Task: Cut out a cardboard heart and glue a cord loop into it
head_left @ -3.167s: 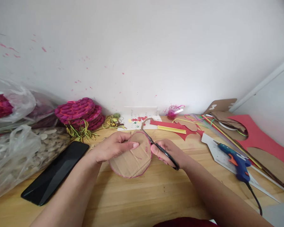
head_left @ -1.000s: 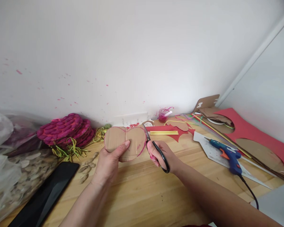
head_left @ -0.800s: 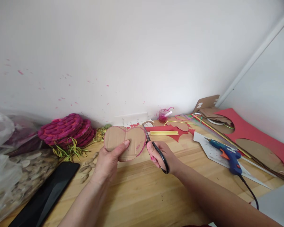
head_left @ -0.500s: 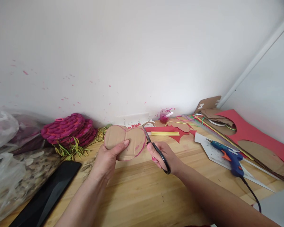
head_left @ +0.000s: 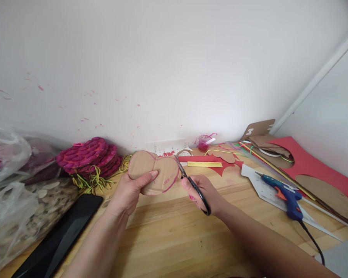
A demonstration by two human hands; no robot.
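Note:
Between thumb and fingers, my left hand (head_left: 136,191) grips a brown cardboard cutout (head_left: 146,164) with rounded lobes and a purple-pink line along its edge. The thumb lies on its face; the other fingers are hidden behind it. My right hand (head_left: 204,193) is closed round the black handles of a pair of scissors (head_left: 199,195). Their blades point up and left, at the right edge of the cardboard. Whether the blades are biting into the cardboard I cannot tell. Both hands are raised over the wooden table (head_left: 168,239).
At left are plastic bags (head_left: 10,216), a black phone (head_left: 60,235) and stacked magenta discs (head_left: 85,156) with yellow-green strands. Behind my hands stand a pink-stained cup (head_left: 203,143) and a yellow strip (head_left: 204,164). A blue glue gun (head_left: 287,197) and red sheet (head_left: 304,158) lie right.
The view has shifted slightly, so the background sits a little further right. Both hands keep their holds on the cardboard and scissors, with the blades still at the cardboard's right edge.

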